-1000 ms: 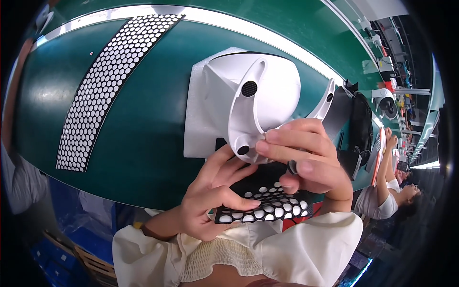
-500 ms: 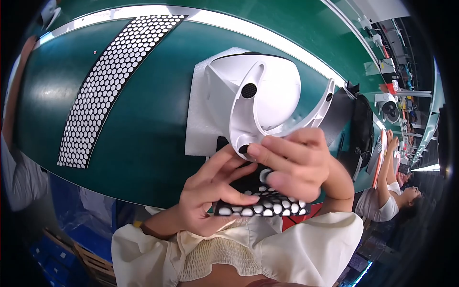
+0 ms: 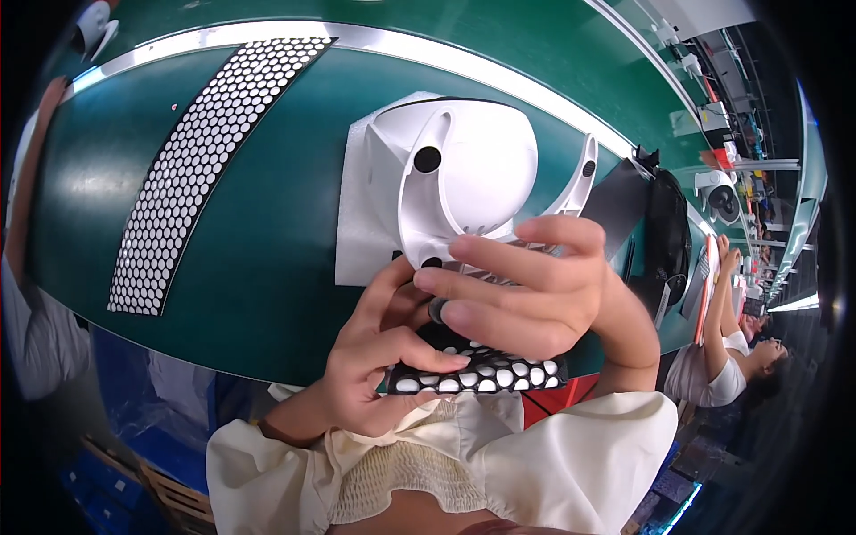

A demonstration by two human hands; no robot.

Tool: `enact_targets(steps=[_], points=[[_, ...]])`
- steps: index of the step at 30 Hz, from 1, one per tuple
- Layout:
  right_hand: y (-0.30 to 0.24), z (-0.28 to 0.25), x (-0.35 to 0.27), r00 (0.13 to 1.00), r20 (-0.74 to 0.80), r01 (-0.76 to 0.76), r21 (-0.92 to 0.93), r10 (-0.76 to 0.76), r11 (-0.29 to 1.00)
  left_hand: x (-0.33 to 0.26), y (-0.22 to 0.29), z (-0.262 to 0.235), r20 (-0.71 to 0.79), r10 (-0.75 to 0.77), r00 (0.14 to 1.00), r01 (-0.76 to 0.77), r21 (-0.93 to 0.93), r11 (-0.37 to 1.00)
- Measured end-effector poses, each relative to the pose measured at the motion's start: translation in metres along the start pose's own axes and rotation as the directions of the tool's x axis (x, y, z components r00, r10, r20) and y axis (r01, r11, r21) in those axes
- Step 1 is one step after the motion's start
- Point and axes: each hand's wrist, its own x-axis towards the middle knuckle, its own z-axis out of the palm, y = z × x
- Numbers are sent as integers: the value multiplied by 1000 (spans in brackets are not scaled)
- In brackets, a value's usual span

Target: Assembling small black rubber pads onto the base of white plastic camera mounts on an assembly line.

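Note:
My left hand [image 3: 366, 366] grips a black sheet [image 3: 504, 379] dotted with round white stickers, its thumb on top, close to my body. At the fingertips of my right hand [image 3: 535, 290], a small dark disc [image 3: 437, 309] is pinched. Just beyond lies a glossy white plastic housing [image 3: 499, 169] with curved legs. Black round pads sit on its upper leg [image 3: 428, 160] and right leg [image 3: 589, 168]. Another black pad [image 3: 431, 263] shows at the lower leg end, right beside my right fingertips. Some of this leg is hidden behind my fingers.
Beneath the housing is a white foam sheet [image 3: 353, 234] on the green table [image 3: 259, 241]. A long dotted sheet [image 3: 192, 165] lies to the left. At the right are a black bag [image 3: 670, 241] and a seated co-worker [image 3: 713, 379]. Another person's arm [image 3: 34, 169] shows far left.
The housing appears shifted slightly left in view. My right hand has moved left along with the disc, its fingers now more stretched. My left hand keeps its hold on the dotted sheet.

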Motion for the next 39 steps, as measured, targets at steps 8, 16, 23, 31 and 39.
enact_targets(steps=[8, 16, 23, 31, 39], points=[[4, -33, 3, 706, 356, -708, 356, 612, 610, 6, 0, 6, -73, -134, 988, 125, -108, 986], [-3, -29, 0, 749, 289, -659, 233, 596, 715, 16, 0, 13, -3, -145, 989, 144, -78, 987], [-1, -27, -2, 769, 283, -635, 234, 574, 736, 17, -2, 15, -4, -94, 996, 92, -122, 988], [2, -27, -3, 780, 294, -619, 233, 552, 750, 16, -3, 14, 3, -125, 992, 125, -113, 986], [2, -14, -29, 980, 90, -179, 26, 176, 983, 18, -4, 17, -36, -70, 997, 61, -218, 974]])
